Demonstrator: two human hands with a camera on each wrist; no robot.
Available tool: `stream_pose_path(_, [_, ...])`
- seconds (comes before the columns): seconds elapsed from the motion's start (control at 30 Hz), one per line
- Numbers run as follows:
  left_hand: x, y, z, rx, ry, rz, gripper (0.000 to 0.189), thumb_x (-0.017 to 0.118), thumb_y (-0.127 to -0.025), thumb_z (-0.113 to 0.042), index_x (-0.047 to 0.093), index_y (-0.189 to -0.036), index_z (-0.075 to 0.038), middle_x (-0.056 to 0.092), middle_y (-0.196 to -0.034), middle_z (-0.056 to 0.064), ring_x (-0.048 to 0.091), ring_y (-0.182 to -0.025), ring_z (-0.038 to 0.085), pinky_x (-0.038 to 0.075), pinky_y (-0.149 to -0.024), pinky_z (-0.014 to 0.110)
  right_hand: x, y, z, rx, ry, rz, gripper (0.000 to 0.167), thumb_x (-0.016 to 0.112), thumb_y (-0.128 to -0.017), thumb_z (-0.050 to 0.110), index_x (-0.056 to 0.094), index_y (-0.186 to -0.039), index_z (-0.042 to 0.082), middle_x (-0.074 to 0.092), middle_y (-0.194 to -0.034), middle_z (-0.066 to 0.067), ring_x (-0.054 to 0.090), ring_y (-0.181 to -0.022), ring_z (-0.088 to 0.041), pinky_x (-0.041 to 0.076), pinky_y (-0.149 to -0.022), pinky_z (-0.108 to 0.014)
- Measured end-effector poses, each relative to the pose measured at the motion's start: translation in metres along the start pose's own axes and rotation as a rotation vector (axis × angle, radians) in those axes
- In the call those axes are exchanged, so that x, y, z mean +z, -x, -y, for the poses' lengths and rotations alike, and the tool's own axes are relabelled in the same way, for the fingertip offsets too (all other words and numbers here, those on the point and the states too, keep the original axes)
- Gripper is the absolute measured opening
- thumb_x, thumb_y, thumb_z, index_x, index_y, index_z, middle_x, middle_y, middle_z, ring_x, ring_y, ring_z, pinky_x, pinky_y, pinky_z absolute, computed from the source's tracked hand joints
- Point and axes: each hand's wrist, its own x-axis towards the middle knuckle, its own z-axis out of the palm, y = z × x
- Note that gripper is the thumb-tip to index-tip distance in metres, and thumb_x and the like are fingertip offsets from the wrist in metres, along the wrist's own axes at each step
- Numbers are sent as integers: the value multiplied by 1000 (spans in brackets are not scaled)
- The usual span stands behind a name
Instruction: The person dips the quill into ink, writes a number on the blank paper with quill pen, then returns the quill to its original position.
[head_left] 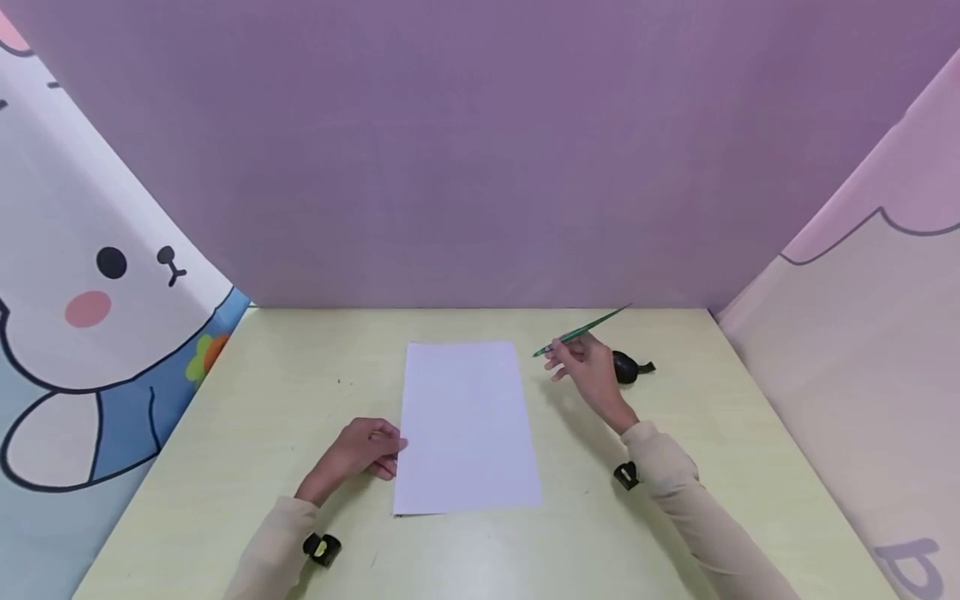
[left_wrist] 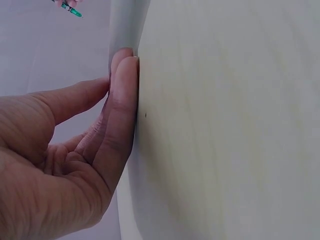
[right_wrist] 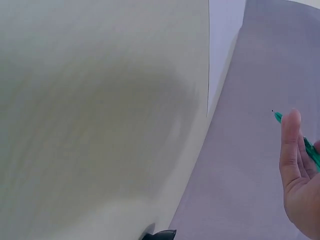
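Note:
A white sheet of paper (head_left: 468, 425) lies upright in the middle of the table. At its left edge, my left hand (head_left: 363, 447) pinches the paper between thumb and fingers. The left wrist view shows the thumb (left_wrist: 82, 100) against the paper's edge (left_wrist: 125, 27), with the fingers beside the tabletop. Above the table, to the right of the paper's top corner, my right hand (head_left: 588, 371) holds a slim green pen (head_left: 592, 326). The pen's tip points down and left, its long tapered end up and right. In the right wrist view the pen (right_wrist: 311, 150) is partly hidden by the fingers.
A rounded black object (head_left: 625, 367) with a short tail sits on the pale table (head_left: 225, 433), just behind my right hand. A purple wall (head_left: 480, 150) rises at the table's back edge. Patterned panels (head_left: 150, 317) stand along both sides.

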Motion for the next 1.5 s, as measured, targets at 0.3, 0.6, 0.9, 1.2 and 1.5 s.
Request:
stream_pose_path(0.3, [4,0,1,-5,-19,-13,22,68,-99,-8,62,-109,11,74,-76,12,73,-62,17,66,-63,35,4,-3,1,17,5,7,23,61,-106,6,59,-116,-15,72,-99,-34,74,-81,-45,65,-61,-42])
stream_pose_path(0.6, [9,0,1,0,-20,-9,22,69,-99,-8,62,-108,11,74,-75,14,72,-61,16,65,-61,35,9,-5,2,19,79,54,23,59,-106,3,59,-117,-18,72,-98,-35,72,-75,-44,62,-56,-51])
stream_pose_path(0.9, [8,0,1,-14,-18,-10,19,68,-99,-7,63,-106,9,73,-74,10,72,-61,15,65,-62,32,13,-5,1,-15,141,71,22,66,-105,13,68,-112,-7,75,-95,-30,69,-63,-12,60,-51,-50])
stream_pose_path(1.2, [7,2,0,-9,-12,24,20,66,-101,-7,61,-109,11,73,-76,12,72,-63,16,66,-66,35,25,-10,2,35,131,122,19,64,-105,11,65,-112,-7,75,-97,-27,68,-78,-54,61,-52,-44])
stream_pose_path(1.5, [8,-1,1,-39,-7,3,25,67,-102,-14,62,-110,10,71,-74,11,72,-61,16,65,-62,36,35,-14,0,60,68,160,22,64,-104,6,63,-113,-14,71,-101,-37,73,-81,-48,64,-57,-43])
